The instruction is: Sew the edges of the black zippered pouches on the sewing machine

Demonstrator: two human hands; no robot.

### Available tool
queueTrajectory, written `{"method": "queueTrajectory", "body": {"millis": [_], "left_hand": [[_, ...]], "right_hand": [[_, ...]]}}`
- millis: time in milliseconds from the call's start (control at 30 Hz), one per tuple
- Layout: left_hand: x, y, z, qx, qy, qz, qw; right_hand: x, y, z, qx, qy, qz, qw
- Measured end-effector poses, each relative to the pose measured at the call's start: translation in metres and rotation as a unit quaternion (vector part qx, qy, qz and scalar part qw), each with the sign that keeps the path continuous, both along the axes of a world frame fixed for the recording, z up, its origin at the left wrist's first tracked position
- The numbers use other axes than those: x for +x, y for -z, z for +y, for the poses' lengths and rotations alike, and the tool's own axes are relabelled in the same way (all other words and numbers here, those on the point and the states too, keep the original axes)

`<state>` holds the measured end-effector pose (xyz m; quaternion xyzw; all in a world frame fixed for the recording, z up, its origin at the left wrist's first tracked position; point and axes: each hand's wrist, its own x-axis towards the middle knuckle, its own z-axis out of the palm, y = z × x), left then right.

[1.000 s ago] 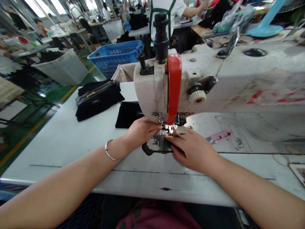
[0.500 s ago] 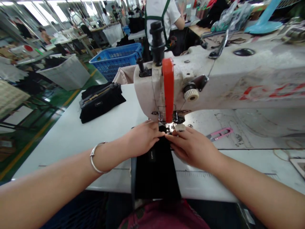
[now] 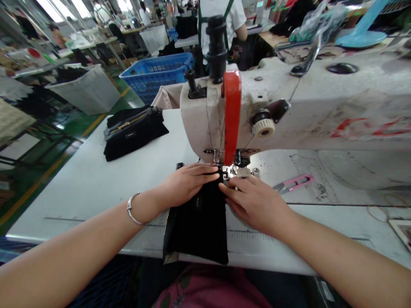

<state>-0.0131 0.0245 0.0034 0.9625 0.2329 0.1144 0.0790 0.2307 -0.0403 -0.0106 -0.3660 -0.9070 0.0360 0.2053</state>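
Note:
A black fabric panel (image 3: 202, 231) with a small dark label lies under the sewing machine (image 3: 205, 115). Its near end reaches the table's front edge. My left hand (image 3: 181, 184), a silver bangle at its wrist, rests on the panel's upper part with fingers stretched out flat, their tips just left of the presser foot (image 3: 229, 172). At the panel's right edge, my right hand (image 3: 257, 199) has its fingers bent together, index fingertip on the fabric. Its thumb is partly hidden beneath. Above both hands stands the machine's red guard (image 3: 231, 117).
Black zipped pouches (image 3: 133, 132) are stacked on the table's left side. Pink-handled thread snips (image 3: 295, 183) lie right of my right hand. Behind the table stand a blue plastic basket (image 3: 157, 77) and a co-worker in a white shirt (image 3: 237, 21).
My left hand has flattened out from a bent, pinching pose and shifted slightly left. The panel's near end has swung left and moved away from my lap. My right hand stays at the edge.

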Motion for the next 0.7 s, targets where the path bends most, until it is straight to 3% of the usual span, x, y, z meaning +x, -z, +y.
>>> {"method": "queueTrajectory", "body": {"millis": [33,100,167,233,333,433,500,600,667,700], "left_hand": [[0.0,-0.001,-0.003,-0.001,-0.019,0.012,1.0],[-0.002,-0.004,-0.018,0.012,-0.127,0.025,0.991],[-0.008,-0.007,-0.041,0.032,-0.294,0.02,0.955],[-0.019,-0.007,-0.065,0.021,-0.41,0.014,0.912],[-0.032,-0.007,-0.088,-0.061,-0.459,-0.02,0.886],[-0.031,-0.008,-0.09,-0.194,-0.468,-0.144,0.85],[-0.025,-0.01,-0.086,-0.301,-0.447,-0.263,0.8],[-0.017,-0.011,-0.08,-0.438,-0.405,-0.364,0.715],[-0.019,-0.011,-0.079,-0.477,-0.382,-0.359,0.705],[-0.022,-0.012,-0.081,-0.469,-0.372,-0.342,0.725]], "right_hand": [[0.0,0.0,0.0,-0.002,-0.002,0.01,1.0],[0.002,-0.002,0.001,-0.01,-0.002,0.035,0.999],[0.003,-0.005,0.0,-0.029,0.006,0.054,0.998],[0.004,-0.01,-0.003,-0.056,0.015,0.052,0.997],[0.001,-0.017,-0.012,-0.101,0.028,0.048,0.993],[-0.01,-0.017,-0.025,-0.198,0.063,0.147,0.967],[-0.022,-0.014,-0.032,-0.302,0.1,0.29,0.903],[-0.044,-0.012,-0.037,-0.455,0.133,0.497,0.727],[-0.055,-0.012,-0.04,-0.497,0.143,0.569,0.639],[-0.058,-0.014,-0.044,-0.505,0.146,0.584,0.619]]}}
